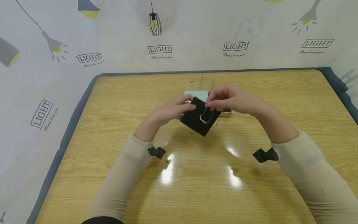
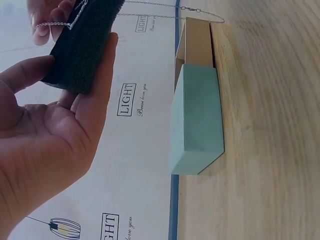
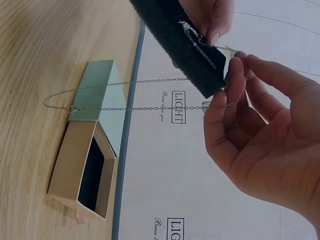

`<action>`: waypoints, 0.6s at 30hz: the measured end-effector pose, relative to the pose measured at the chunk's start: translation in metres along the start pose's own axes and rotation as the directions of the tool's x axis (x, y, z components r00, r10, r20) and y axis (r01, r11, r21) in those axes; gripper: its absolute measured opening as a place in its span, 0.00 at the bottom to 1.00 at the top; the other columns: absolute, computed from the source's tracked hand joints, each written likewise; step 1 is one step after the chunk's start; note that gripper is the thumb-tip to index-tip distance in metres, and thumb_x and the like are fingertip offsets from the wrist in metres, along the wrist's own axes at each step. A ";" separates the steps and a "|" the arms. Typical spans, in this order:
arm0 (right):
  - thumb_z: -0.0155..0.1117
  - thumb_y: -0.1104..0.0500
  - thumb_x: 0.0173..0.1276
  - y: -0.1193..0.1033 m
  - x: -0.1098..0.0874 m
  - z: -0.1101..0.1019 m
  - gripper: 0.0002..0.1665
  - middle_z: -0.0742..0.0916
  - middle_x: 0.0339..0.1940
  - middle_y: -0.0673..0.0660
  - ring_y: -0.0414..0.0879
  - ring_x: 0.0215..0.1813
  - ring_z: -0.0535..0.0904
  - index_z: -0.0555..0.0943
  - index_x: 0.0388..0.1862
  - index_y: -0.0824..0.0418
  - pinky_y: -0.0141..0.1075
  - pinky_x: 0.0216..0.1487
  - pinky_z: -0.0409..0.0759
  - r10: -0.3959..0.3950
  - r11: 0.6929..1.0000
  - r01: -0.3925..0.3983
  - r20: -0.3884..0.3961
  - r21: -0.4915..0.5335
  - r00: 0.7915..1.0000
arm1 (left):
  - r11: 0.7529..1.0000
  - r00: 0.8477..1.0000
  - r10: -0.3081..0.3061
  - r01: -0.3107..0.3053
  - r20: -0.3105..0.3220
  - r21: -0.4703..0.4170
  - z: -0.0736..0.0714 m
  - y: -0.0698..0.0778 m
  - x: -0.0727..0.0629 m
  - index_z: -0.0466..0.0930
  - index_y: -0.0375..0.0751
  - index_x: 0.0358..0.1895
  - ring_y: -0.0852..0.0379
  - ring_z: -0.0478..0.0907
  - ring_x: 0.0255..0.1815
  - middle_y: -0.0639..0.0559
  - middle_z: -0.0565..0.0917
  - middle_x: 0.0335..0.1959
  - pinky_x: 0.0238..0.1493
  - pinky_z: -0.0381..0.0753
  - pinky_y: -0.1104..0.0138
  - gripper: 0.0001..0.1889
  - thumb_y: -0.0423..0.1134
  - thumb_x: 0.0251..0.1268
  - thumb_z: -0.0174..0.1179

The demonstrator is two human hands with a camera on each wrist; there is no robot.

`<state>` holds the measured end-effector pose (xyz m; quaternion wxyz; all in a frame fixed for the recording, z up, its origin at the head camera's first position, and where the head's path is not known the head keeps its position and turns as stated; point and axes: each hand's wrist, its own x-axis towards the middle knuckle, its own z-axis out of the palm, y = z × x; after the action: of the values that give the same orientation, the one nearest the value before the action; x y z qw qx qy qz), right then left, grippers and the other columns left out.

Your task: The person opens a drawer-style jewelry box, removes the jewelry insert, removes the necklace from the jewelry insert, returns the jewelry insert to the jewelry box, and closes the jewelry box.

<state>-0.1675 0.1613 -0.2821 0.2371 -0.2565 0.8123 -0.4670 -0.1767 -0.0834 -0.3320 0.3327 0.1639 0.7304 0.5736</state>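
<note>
A black, velvety jewelry pad (image 1: 193,119) is tilted in my left hand (image 1: 169,111), its edge between thumb and fingers. Across its face lies a silver necklace (image 1: 203,121) with a sparkling decorated section. With fingertips at the pad's upper right edge, my right hand (image 1: 235,99) pinches the necklace's thin chain. In the right wrist view, a long loop of chain (image 3: 150,108) hangs from the pad and fingers, with its clasp near the low end. Behind the hands sits a mint green box sleeve (image 2: 200,110), its tan drawer (image 3: 70,165) partly slid out, dark inside.
The box rests on a glossy wooden table (image 1: 195,186) with dark blue edging. A white wall (image 1: 195,18) printed with lamps and "LIGHT" signs stands behind and to the left. Black bow-like pieces (image 1: 264,155) project from both cuffs.
</note>
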 end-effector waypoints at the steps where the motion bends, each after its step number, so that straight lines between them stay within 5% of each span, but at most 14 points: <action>1: 0.59 0.61 0.74 0.000 -0.001 0.000 0.10 0.85 0.36 0.52 0.46 0.40 0.80 0.83 0.44 0.67 0.33 0.44 0.83 -0.002 1.000 0.002 -0.005 -0.006 1.000 | 1.000 1.000 0.002 -0.002 -0.001 -0.013 0.000 -0.001 0.000 0.67 0.37 0.54 0.53 0.83 0.48 0.41 0.81 0.52 0.50 0.87 0.59 0.09 0.36 0.78 0.45; 7: 0.61 0.61 0.73 0.000 -0.002 -0.002 0.09 0.83 0.32 0.51 0.45 0.37 0.77 0.85 0.44 0.65 0.32 0.40 0.80 -0.004 0.999 0.002 -0.032 -0.048 0.999 | 0.998 1.000 0.014 -0.014 -0.001 -0.069 0.000 -0.002 -0.001 0.65 0.37 0.54 0.46 0.81 0.55 0.39 0.77 0.54 0.55 0.85 0.55 0.10 0.34 0.75 0.43; 18: 0.62 0.62 0.72 0.005 -0.002 -0.004 0.10 0.82 0.31 0.52 0.46 0.35 0.76 0.84 0.47 0.65 0.33 0.38 0.80 0.034 0.999 -0.036 -0.048 -0.036 0.998 | 0.992 1.000 0.025 -0.025 0.003 -0.124 0.001 -0.003 -0.001 0.65 0.37 0.52 0.47 0.81 0.55 0.40 0.78 0.53 0.55 0.85 0.57 0.09 0.33 0.73 0.42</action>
<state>-0.1699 0.1672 -0.2843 0.2213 -0.2355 0.8305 -0.4537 -0.1749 -0.0843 -0.3343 0.3367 0.1533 0.6905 0.6216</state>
